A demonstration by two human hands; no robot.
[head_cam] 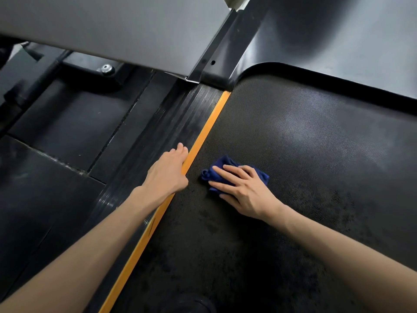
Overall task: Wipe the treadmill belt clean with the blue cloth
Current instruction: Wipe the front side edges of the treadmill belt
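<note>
The black dotted treadmill belt (pixel 293 143) fills the right and centre, with darker blotches on its nearer part. A crumpled blue cloth (pixel 214 171) lies on the belt close to its left edge. My right hand (pixel 244 190) presses down on the cloth with fingers spread and fairly straight, covering much of it. My left hand (pixel 168 170) rests on the ribbed black side rail (pixel 158 132), its fingers lying over the orange strip (pixel 207 129) that borders the belt.
A grey upright panel (pixel 112 30) and black post (pixel 214 48) rise at the belt's front left. The black motor cover (pixel 338 41) curves across the top right. Black rubber floor mats (pixel 56 143) lie to the left, with a bolt (pixel 107 68) beyond.
</note>
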